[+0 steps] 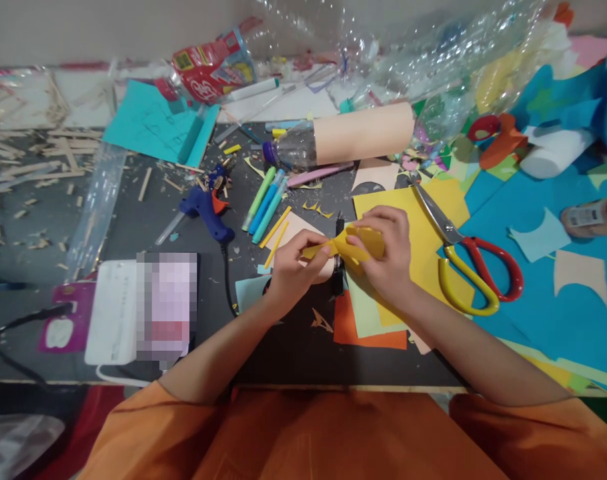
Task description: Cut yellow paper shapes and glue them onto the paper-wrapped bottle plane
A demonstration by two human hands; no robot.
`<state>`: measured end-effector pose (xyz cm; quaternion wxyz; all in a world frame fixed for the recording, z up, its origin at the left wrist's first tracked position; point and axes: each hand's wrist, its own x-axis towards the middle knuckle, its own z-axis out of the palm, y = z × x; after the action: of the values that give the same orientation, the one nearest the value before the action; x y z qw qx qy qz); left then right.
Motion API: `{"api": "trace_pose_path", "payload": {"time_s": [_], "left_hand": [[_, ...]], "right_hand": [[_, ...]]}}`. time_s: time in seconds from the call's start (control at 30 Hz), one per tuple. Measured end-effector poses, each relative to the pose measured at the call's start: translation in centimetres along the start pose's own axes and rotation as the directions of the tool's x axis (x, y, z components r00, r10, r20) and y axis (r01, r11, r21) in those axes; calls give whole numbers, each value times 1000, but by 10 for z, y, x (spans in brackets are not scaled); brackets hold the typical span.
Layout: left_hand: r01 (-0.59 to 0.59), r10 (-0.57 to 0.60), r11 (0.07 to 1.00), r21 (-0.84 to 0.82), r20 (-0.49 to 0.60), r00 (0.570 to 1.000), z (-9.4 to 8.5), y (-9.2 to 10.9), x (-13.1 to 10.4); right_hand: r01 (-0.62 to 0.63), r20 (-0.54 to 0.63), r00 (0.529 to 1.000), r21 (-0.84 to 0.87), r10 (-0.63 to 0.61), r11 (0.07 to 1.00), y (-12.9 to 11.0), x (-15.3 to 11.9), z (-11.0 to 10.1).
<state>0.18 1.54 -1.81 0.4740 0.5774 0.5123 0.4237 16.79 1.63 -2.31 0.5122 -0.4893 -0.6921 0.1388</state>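
Note:
Between my two hands is a folded piece of yellow paper (366, 241), pinched narrow in its middle. My left hand (296, 263) grips its thin left end between thumb and fingers. On the wider right part, the fingers of my right hand (387, 250) are closed. Beneath the hands lie a peach paper piece (298, 228) and a black pen-like item (339, 280), partly covered. Yellow sheets (423, 213) and orange paper (346, 323) are stacked under my right forearm. Large scissors (451, 233) with red and yellow handles rest on the sheets to the right.
A blue glue gun (206, 210), markers (267, 207) and a peach-wrapped plastic bottle (363, 133) lie beyond my hands. A phone (171, 307) and white device (112, 312) are at left. Blue paper (548, 327) covers the right side. Wood sticks (66, 153) are scattered far left.

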Motion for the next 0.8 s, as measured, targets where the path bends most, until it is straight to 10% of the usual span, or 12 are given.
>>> {"api": "trace_pose_path", "payload": {"time_s": [0.4, 0.8], "left_hand": [[-166, 169, 985, 42, -78, 983, -1, 5, 3], [-304, 303, 947, 107, 23, 953, -7, 3, -1]], "right_hand": [[150, 219, 959, 150, -181, 977, -2, -1, -3], [-89, 161, 985, 156, 63, 984, 3, 2, -4]]}}
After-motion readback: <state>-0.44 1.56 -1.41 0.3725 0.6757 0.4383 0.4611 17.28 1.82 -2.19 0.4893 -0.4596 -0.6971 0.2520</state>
